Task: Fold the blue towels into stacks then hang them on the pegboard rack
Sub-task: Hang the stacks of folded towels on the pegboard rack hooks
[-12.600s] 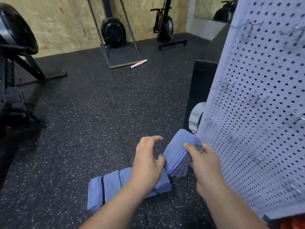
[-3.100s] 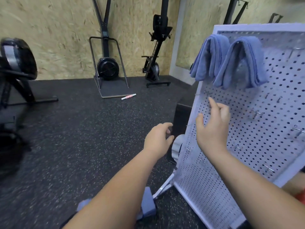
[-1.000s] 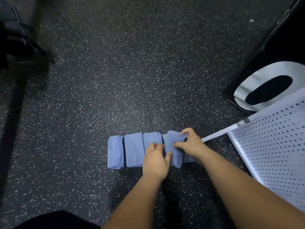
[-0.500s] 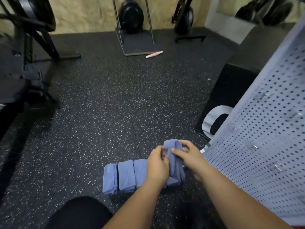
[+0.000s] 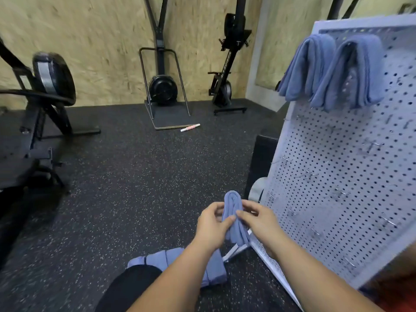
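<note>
I see both hands together at 6 o'clock. The left hand (image 5: 210, 226) and right hand (image 5: 258, 221) each pinch the folded blue towel (image 5: 233, 208) between thumb and fingers, fold uppermost, raised off the floor (image 5: 135, 176). At 7 o'clock from it, a row of folded towels (image 5: 171, 257) lies on the floor. The pegboard rack (image 5: 337, 176) stands at 3 o'clock, carrying two draped towels (image 5: 353, 73) near its top.
</note>
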Demonstrator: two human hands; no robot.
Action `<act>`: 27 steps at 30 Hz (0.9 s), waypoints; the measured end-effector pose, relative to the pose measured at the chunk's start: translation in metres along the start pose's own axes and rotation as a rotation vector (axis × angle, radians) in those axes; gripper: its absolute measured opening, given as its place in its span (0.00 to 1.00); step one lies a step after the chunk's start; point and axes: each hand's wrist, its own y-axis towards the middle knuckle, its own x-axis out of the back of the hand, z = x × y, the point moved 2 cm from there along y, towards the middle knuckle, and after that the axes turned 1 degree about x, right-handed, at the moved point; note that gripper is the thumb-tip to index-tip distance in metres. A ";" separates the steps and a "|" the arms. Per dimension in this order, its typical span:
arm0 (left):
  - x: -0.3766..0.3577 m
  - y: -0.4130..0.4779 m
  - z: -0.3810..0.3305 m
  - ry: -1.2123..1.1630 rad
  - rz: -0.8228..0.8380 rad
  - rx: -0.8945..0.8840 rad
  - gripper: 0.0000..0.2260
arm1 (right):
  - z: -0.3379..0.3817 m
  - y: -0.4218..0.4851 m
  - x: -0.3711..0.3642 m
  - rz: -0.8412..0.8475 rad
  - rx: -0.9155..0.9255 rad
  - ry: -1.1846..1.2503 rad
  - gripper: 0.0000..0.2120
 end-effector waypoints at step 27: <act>-0.073 -0.031 -0.330 0.067 -0.002 -0.814 0.16 | 0.206 -0.101 0.183 -0.903 0.703 -0.359 0.23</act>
